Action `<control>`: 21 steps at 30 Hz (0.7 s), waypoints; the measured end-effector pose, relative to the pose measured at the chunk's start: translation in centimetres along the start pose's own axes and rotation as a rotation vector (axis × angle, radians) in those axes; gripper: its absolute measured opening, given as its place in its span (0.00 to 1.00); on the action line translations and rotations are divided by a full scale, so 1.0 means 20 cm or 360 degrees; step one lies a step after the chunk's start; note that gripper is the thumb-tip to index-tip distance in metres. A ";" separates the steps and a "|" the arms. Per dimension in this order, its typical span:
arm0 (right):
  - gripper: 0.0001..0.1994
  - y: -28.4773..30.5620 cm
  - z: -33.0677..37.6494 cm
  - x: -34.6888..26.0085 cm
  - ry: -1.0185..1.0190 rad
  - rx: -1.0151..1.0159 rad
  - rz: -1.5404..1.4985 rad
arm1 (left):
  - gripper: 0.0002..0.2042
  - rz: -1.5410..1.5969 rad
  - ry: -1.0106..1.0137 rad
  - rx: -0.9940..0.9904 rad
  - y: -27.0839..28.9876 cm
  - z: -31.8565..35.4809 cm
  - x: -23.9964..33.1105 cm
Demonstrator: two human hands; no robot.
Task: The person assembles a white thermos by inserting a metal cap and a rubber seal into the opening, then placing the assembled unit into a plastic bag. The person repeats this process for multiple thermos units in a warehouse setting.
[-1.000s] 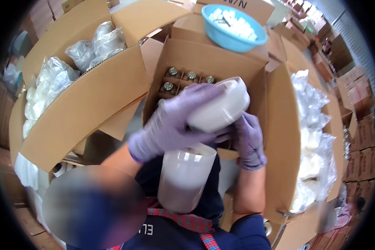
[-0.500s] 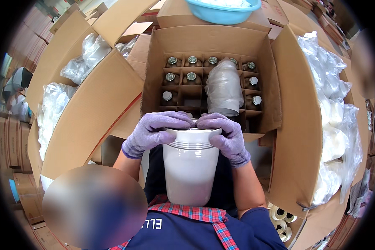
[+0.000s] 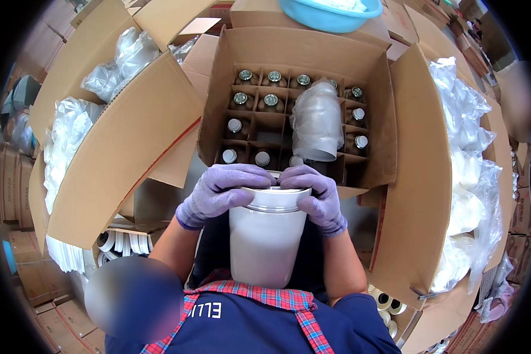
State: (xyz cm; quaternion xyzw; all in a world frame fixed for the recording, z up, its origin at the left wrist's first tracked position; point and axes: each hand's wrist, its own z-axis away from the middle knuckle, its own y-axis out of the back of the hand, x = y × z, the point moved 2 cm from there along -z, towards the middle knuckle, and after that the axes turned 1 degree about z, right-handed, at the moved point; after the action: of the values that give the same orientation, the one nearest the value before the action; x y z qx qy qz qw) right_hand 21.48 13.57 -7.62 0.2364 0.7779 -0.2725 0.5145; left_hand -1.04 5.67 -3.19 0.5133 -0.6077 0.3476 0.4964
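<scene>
A white, tapered plastic bucket (image 3: 266, 248) with ridges below its rim stands upright against me. On the left of its rim, my left hand (image 3: 221, 192), in a lilac glove, is closed with the fingers over the top and the thumb on the near side. My right hand (image 3: 317, 194), gloved alike, grips the right of the rim the same way. The fingers of both hands nearly meet at the far edge. What lies inside the bucket is mostly hidden. Just beyond is a divided cardboard box (image 3: 301, 47) with bottles (image 3: 270, 101) and a plastic-wrapped white container (image 3: 317, 118).
Tall open cartons flank me; the left (image 3: 124, 147) and right (image 3: 416, 171) ones hold plastic-wrapped white pieces (image 3: 460, 159). A blue basin (image 3: 330, 17) of white items stands beyond the box. White rings (image 3: 124, 243) lie in a box by my left elbow, others (image 3: 389, 304) by my right.
The view has shifted slightly, so more bottles show in the near row and white rings appear at left. Both hands keep their hold on the bucket's rim.
</scene>
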 end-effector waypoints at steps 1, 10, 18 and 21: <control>0.21 -0.01 0.01 -0.01 -0.0014 0.0019 0.0032 | 0.17 0.0022 -0.0006 0.0019 0.00 0.01 -0.02; 0.23 -0.08 0.04 -0.22 0.0004 0.0393 0.1238 | 0.21 -0.0359 0.0128 0.0497 -0.03 0.07 -0.05; 0.30 -0.29 0.01 -0.44 0.0398 0.0008 0.1194 | 0.23 -0.0168 0.0388 0.0317 0.01 0.08 -0.17; 0.27 -0.27 0.05 -0.43 0.0730 0.0112 0.1123 | 0.20 -0.1052 0.0546 0.0153 -0.02 0.05 -0.22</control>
State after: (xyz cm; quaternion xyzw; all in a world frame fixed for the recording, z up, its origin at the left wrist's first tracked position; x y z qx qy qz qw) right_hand 21.75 8.24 1.10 0.5603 0.7339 -0.0464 0.3813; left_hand -1.10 5.82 -7.69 0.6388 -0.3004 0.2777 0.6516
